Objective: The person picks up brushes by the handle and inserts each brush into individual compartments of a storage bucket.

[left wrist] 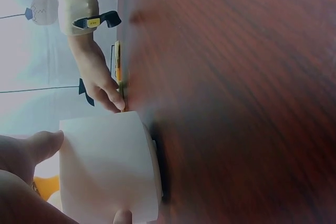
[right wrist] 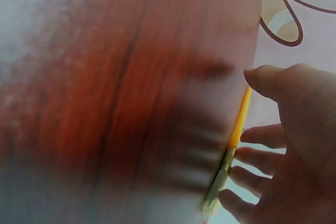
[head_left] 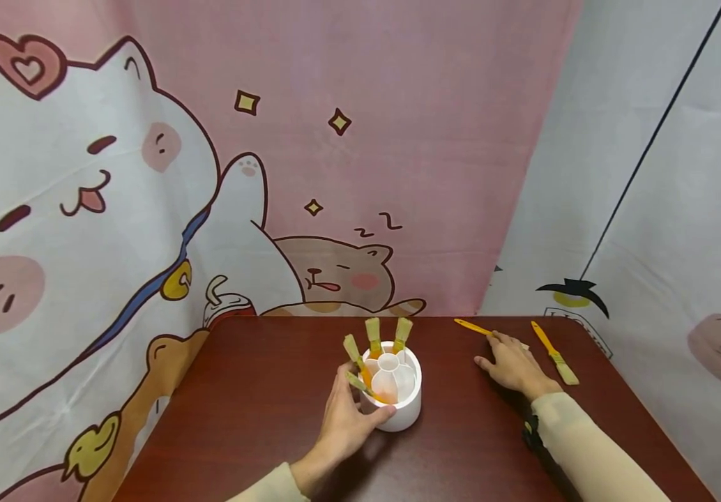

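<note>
A white round holder (head_left: 411, 411) with petal-shaped compartments stands on the table. My left hand (head_left: 344, 422) grips it from its left side, the thumb along the near wall. Several brushes (head_left: 373, 335) with pale bristles upward lean in the holder's compartments. Over to the right, my right hand (head_left: 511, 362) is at a yellow-handled paintbrush (head_left: 472, 326) lying flat, covering its middle in the head view. The right wrist view shows that paintbrush (right wrist: 239, 121) beside spread, slightly bent fingers (right wrist: 257, 156), not wrapped round it. A second yellow paintbrush (head_left: 551, 350) lies right of that hand.
The dark red-brown table (head_left: 260, 390) has its far edge against a pink cloth (head_left: 448, 139) printed with cartoon animals. A pale grey cloth (head_left: 668, 244) hangs along the right side. A black band (left wrist: 94, 22) is on the right wrist.
</note>
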Demonstrator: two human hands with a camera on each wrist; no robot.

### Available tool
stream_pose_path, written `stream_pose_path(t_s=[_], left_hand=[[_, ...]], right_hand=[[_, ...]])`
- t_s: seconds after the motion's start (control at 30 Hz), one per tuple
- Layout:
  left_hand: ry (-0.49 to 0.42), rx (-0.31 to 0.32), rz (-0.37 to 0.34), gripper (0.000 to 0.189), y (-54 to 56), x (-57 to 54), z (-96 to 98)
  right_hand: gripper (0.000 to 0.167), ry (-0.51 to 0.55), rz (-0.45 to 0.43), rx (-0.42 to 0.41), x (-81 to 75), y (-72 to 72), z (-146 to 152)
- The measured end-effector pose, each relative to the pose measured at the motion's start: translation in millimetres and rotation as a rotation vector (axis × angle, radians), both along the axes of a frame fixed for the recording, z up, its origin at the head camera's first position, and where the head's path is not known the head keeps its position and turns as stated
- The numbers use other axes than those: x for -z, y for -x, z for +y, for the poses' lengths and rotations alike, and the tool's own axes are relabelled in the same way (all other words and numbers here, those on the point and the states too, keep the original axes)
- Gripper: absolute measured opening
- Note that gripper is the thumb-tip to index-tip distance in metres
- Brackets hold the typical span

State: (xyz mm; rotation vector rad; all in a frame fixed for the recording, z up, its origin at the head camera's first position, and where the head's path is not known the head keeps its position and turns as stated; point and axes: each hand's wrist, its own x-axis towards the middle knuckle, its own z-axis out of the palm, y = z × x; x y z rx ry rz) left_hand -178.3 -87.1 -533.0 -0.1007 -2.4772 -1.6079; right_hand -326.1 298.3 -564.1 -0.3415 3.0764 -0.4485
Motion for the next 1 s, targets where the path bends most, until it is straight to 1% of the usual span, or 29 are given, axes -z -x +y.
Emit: stream_pose_path(t_s=[0.1, 0.23, 0.4, 0.5, 0.6, 0.63, 0.73, 0.83, 0.87, 1.0], left_hand=[[0.005, -0.006, -0.033, 0.097, -1.4, -5.7, 0.8], [0.016, -0.01, -0.039, 0.096, -1.2, -7.1, 0.8], [0.033, -0.008, -0.038, 0.096, 0.8, -3.3, 0.4], [0.026, -0.003, -0.034, 0.096, 1.9, 0.4, -0.3], [0.015, 0.008, 0.02, 0.095, 1.5, 4.1, -2.0], [0.008, 0.022, 0.073, 0.094, 4.7, 13.4, -4.0], [0.009, 0.028, 0.114, 0.093, 4.8, 16.6, -4.8], [0.003, 0.027, 0.083, 0.093, 4.8, 14.4, -3.8], [0.006, 0.015, 0.032, 0.094, 1.2, 4.6, -1.8], [0.002, 0.005, -0.018, 0.096, -2.0, -6.4, 0.6]], right_hand=[[0.075, -0.009, 0.019, -0.027, -3.1, -5.6, -2], [0.07, 0.0, 0.047, -0.067, -5.8, -14.8, -5], [0.066, 0.01, 0.082, -0.117, -4.7, -25.9, -9], [0.064, 0.015, 0.091, -0.144, -3.1, -31.1, -10], [0.06, 0.021, 0.104, -0.182, -1.6, -35.3, -11], [0.058, 0.023, 0.11, -0.196, -1.4, -36.5, -11], [0.051, 0.037, 0.126, -0.233, -0.7, -39.0, -10], [0.042, 0.054, 0.141, -0.264, -0.4, -39.4, -8], [0.038, 0.06, 0.145, -0.273, -0.3, -39.3, -7], [0.026, 0.086, 0.156, -0.305, -0.3, -38.7, -3]])
